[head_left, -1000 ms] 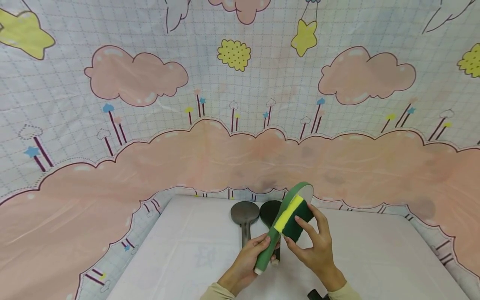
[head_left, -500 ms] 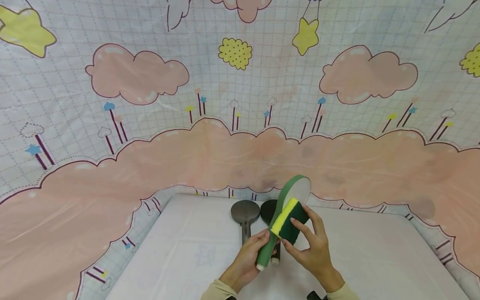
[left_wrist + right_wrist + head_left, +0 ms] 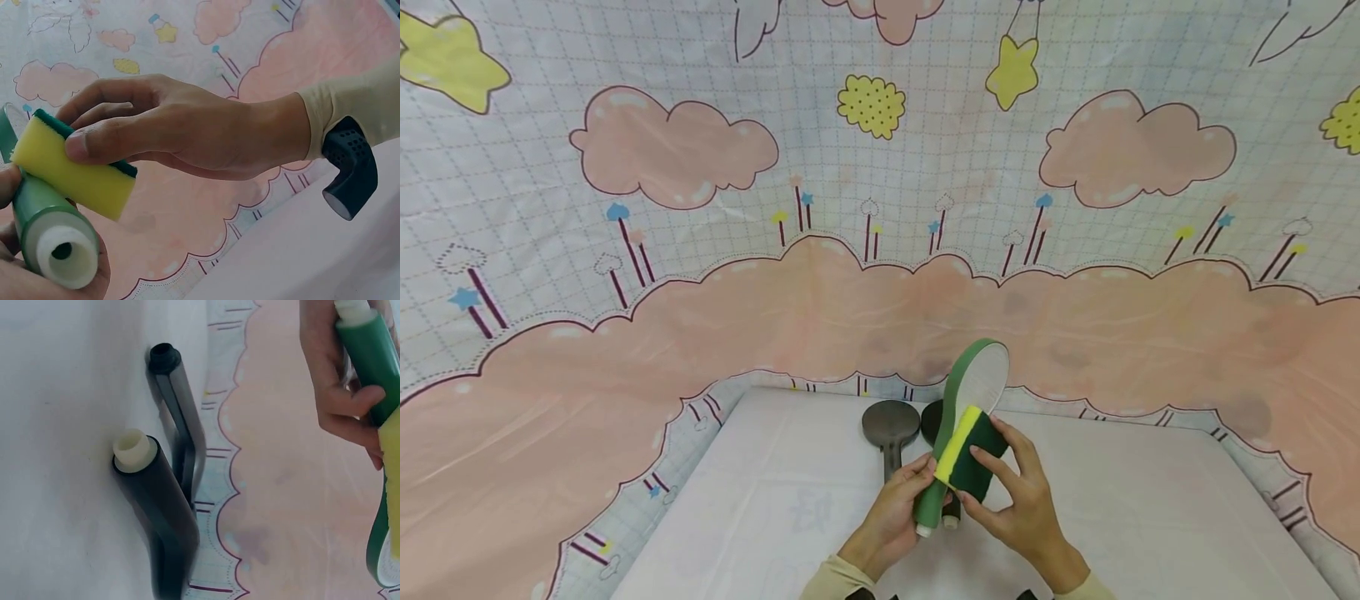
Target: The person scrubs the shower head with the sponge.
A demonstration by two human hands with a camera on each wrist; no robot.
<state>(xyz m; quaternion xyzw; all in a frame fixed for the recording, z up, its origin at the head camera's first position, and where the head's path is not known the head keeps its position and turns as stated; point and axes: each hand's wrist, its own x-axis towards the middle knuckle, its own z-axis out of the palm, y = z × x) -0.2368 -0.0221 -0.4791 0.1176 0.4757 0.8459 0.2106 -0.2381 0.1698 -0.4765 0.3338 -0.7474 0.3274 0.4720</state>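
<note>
A green shower head with a white spray face is held up by its handle in my left hand. Its handle end, a hollow white connector, faces the left wrist camera. My right hand pinches a sponge with a yellow side and a dark green scouring side. The yellow side lies against the shower head around the lower face and neck. In the right wrist view, the sponge is cut off at the right edge, beside my left hand's fingers.
On the white table, a grey shower head lies behind my hands. A black shower head lies to its right, partly hidden by the green one. A patterned cloth with clouds and stars hangs behind.
The green shower head has shifted left and turned more upright, showing more of its spray face. The sponge has slid down from the face toward the neck, my right hand moving with it.
</note>
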